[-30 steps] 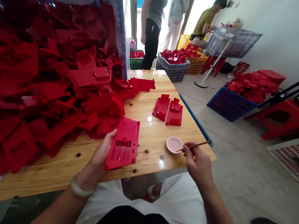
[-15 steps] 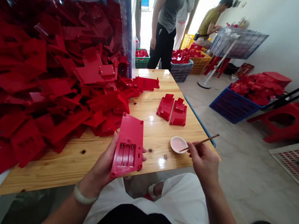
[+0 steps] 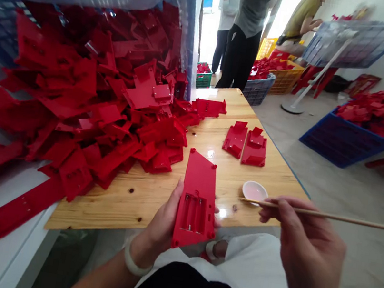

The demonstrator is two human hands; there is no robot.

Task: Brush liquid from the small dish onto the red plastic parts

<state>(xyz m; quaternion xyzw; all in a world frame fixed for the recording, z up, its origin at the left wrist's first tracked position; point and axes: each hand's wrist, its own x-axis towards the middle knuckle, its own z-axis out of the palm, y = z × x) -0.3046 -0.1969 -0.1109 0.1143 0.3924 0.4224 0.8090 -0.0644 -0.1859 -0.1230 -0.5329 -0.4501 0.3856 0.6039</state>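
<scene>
Your left grip (image 3: 162, 221) holds the red plastic panel (image 3: 197, 202) from below, over the near edge of the desk (image 3: 131, 212), and its ribbed recess (image 3: 194, 214) faces up. Your right grip (image 3: 309, 248) pinches a thin wooden stick (image 3: 318, 214) narrowly and level, near the small white dish (image 3: 254, 192). This is a good hold: the panel face is free and steady.
</scene>
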